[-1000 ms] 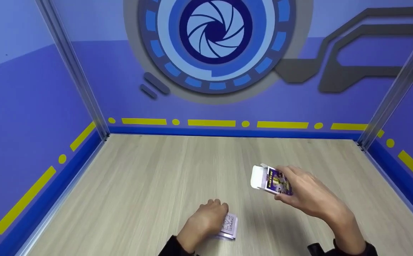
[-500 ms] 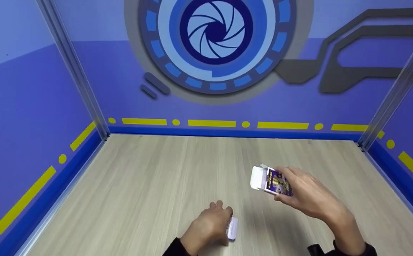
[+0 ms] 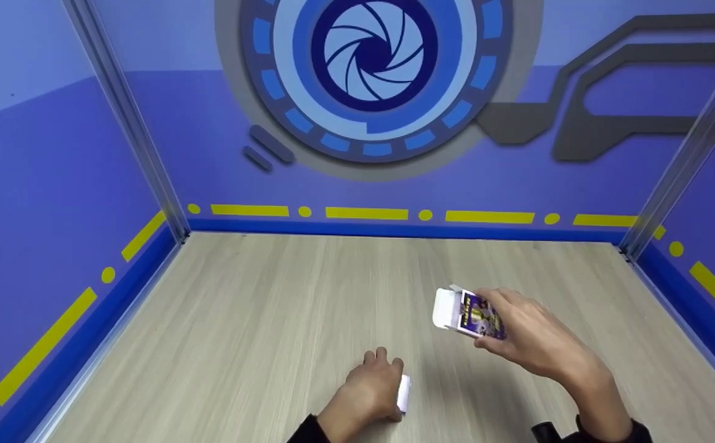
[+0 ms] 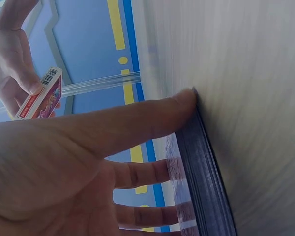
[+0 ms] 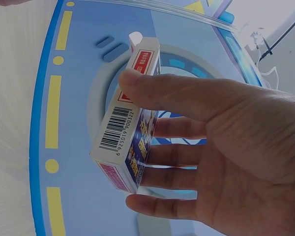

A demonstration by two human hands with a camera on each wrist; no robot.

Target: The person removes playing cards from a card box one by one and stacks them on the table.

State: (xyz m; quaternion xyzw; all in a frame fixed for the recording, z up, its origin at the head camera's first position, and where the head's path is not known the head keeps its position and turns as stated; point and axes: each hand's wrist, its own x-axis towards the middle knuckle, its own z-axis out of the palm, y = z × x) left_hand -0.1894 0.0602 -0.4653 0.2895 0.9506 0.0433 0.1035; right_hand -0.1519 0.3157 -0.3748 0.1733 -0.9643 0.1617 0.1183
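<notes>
A squared deck of playing cards (image 3: 403, 394) lies on the table at the front. My left hand (image 3: 367, 384) reaches down over it and covers most of it. In the left wrist view the thumb presses one edge of the deck (image 4: 201, 167), whose dark side shows many stacked layers, and the fingers touch the far part. Held up to the right, clear of the table, is a small printed card box (image 3: 480, 317). My right hand (image 3: 536, 332) grips it between thumb and fingers. Its white flap hangs out toward the left; a barcode marks the box's side (image 5: 115, 132).
The wood-grain table (image 3: 271, 307) is bounded by a blue back wall (image 3: 456, 191) and two side walls. Metal posts (image 3: 130, 123) stand at the back corners.
My left hand has shifted slightly right and toward the front, covering more of the deck, with its thumb now at the near edge. The right hand and box stay almost still.
</notes>
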